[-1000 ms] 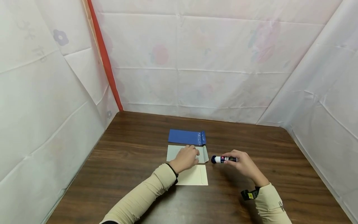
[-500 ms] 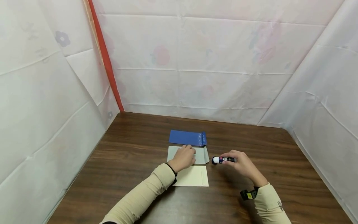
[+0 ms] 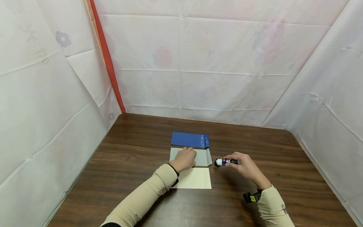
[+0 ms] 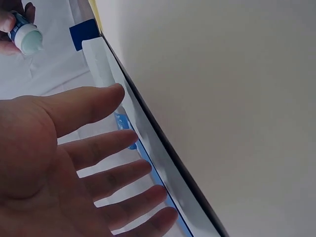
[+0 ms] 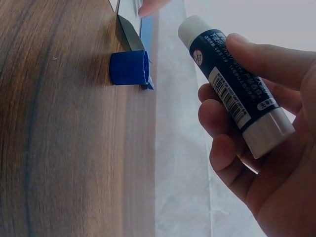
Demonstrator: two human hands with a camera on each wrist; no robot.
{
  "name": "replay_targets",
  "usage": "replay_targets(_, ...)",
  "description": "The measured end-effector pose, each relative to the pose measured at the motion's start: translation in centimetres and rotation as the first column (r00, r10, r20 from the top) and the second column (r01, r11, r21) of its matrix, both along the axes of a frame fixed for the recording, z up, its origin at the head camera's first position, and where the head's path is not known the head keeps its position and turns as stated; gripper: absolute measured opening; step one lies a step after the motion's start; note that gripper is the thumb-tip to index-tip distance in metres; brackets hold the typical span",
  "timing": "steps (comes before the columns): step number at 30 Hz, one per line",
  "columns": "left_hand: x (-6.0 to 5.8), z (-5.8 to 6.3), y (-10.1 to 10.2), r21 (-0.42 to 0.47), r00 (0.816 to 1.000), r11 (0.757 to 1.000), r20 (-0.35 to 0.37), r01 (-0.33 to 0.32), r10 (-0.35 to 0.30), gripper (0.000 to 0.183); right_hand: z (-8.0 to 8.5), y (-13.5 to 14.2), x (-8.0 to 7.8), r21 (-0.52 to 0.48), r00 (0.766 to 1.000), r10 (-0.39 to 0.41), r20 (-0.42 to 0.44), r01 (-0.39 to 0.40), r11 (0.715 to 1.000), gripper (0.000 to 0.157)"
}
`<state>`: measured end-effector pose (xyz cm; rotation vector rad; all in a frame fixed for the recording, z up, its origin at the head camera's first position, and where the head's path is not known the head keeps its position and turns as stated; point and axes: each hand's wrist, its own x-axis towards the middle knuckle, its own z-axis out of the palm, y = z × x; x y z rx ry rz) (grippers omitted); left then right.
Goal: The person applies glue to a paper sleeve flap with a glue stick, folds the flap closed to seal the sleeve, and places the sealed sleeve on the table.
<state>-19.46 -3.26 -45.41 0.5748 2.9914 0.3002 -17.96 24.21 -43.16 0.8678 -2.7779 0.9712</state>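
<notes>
My left hand rests on the pale grey envelope, its fingertips touching the paper. In the left wrist view the fingers of that hand are spread and nearly straight. The grey envelope's flap stands partly raised at the right end. My right hand holds an uncapped glue stick between thumb and fingers, above the table and to the right of the flap. Its pale tip points left. The blue cap stands apart on the table, close to the flap.
Behind the grey envelope lies a blue envelope with shiny whitish smears near its flap. A cream envelope lies in front, partly under the left forearm. White sheeting surrounds the brown wooden table at the back and sides.
My left hand has slid a little to the left across the grey envelope, baring more of its right half. The right hand with the glue stick has hardly moved.
</notes>
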Motion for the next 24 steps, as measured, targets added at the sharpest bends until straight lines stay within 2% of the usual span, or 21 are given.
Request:
replay_targets(10,-0.4,0.3,-0.3,-0.013,0.998,1.0,0.062,0.0,0.001,0.029,0.1,0.0,0.0,-0.001,1.0,0.001,0.011,0.0,1.0,0.021)
replay_targets(17,-0.8,0.5,-0.4,-0.041,0.998,0.999,0.07,-0.004,0.007,0.012,0.1,-0.1,0.0,-0.001,1.0,-0.012,0.02,0.012,1.0,0.021)
replay_targets(24,-1.2,0.5,-0.4,-0.042,0.996,0.999,0.082,-0.031,0.035,0.01,0.2,-0.1,-0.1,-0.007,1.0,-0.013,0.028,0.013,1.0,0.021)
